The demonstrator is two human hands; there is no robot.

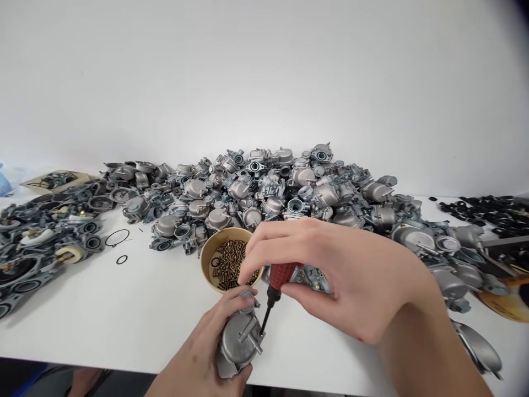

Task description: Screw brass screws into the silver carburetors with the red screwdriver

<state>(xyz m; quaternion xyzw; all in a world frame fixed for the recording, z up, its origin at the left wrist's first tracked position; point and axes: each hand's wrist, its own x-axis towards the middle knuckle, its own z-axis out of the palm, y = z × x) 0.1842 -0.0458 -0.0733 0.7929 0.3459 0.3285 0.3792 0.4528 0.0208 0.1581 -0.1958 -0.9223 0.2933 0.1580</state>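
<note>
Near the table's front edge, my left hand (206,342) is wrapped round a grey metal carburetor (239,339), its rounded bowl facing up. My right hand (330,275) grips a screwdriver by its red handle (282,274). The dark shaft slants down, and its tip meets the right edge of the carburetor's bowl; the screw there is too small to make out. Just behind the carburetor stands a round tan tub (209,275) holding many small brass-coloured screws (231,262) and a black ring. My right fingers cover part of the tub's right side.
A big heap of carburetors (273,187) lies along the white wall. Opened carburetor bodies (37,237) with floats are piled at left, near two black O-rings (122,259). Small black parts (487,212) lie far right, and a loose metal bowl (479,347) sits at front right.
</note>
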